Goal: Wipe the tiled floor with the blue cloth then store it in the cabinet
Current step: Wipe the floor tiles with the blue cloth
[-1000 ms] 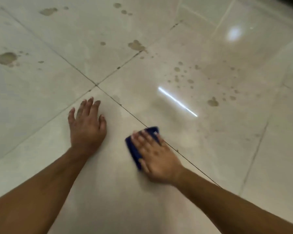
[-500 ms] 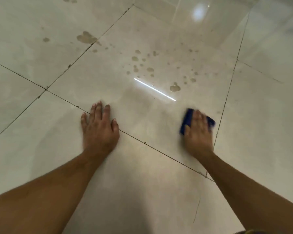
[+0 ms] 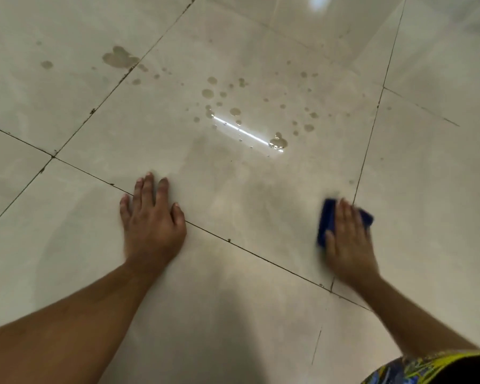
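Right hand (image 3: 347,242) slid blue cloth (image 3: 325,221) rightward; left hand (image 3: 153,223) stays planted.

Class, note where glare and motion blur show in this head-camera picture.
Head view: a bright streak of glare crosses the wet tiled floor; the right hand and blue cloth are motion-blurred; the left hand, flat on the floor, looks sharper.

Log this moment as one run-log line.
phase: wiping | right hand: presses blue cloth on tiled floor | left hand: flat on floor | wet spots: ahead, unwiped
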